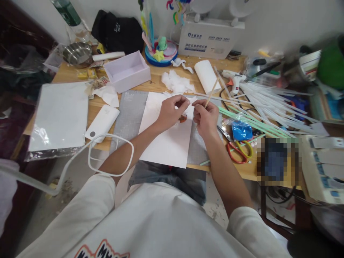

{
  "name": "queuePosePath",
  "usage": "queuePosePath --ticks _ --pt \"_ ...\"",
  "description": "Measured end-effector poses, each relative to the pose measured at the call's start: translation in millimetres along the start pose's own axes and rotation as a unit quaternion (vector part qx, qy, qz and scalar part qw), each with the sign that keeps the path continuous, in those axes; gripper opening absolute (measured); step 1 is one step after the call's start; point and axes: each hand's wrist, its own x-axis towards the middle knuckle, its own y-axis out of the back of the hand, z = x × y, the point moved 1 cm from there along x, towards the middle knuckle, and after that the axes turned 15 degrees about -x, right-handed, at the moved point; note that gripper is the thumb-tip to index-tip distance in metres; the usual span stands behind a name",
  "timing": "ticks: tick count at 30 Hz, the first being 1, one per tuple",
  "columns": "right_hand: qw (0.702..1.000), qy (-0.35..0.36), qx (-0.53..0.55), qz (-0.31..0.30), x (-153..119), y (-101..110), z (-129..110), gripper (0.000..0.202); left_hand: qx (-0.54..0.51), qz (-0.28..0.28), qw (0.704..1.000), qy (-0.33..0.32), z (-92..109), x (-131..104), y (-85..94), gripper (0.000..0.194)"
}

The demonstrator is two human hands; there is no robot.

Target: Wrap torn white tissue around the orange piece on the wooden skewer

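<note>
My right hand (205, 116) is closed around a thin wooden stick (212, 91), which slants up and away to the right. My left hand (172, 111) is beside it, thumb and forefinger pinched together. A small white scrap (192, 100) shows between the two sets of fingertips; whether the left fingers hold it I cannot tell. Both hands are over a white sheet of paper (163, 150) on a grey cutting mat (126, 118). Under the left hand, a small orange-brown thing (183, 118) is partly hidden. Crumpled white tissue (177, 82) lies just beyond the hands.
Scissors (236, 150), a blue packet (242, 130), green strips (258, 123) and a glue gun (236, 82) lie on the right. A tissue roll (206, 76) and lilac box (129, 71) are behind. A white power bank (102, 122) and lamp arm (130, 157) are left.
</note>
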Motion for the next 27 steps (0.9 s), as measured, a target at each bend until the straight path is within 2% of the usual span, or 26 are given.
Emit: queuePosePath --ticks 6,12,16,18,20,23,27 --pt "1.000 0.008 -0.023 -0.009 3 5 2 0.038 0.017 -0.011 1.000 0.016 5 -3 -2.5 0.011" --pt "1.000 -0.008 -0.013 -0.020 1 0 2 0.036 -0.051 -0.006 0.996 0.070 -1 -3 -2.1 0.015" --pt "1.000 0.001 -0.007 -0.001 1 -1 3 0.035 -0.107 -0.006 0.986 0.127 -1 -2 -2.7 0.015" --pt "1.000 0.010 -0.010 0.007 2 0 5 0.034 -0.117 -0.006 0.983 0.140 -1 -2 -2.9 0.022" --pt "1.000 0.011 -0.014 0.011 3 0 6 0.033 -0.120 -0.005 0.983 0.142 -1 -1 -2.7 0.024" --pt "1.000 0.006 -0.020 0.013 2 -1 7 0.034 -0.117 -0.004 0.985 0.131 -2 0 -1.1 0.015" --pt "0.999 0.003 -0.036 -0.003 2 2 6 0.036 -0.059 0.010 0.993 0.098 0 5 7.6 0.010"
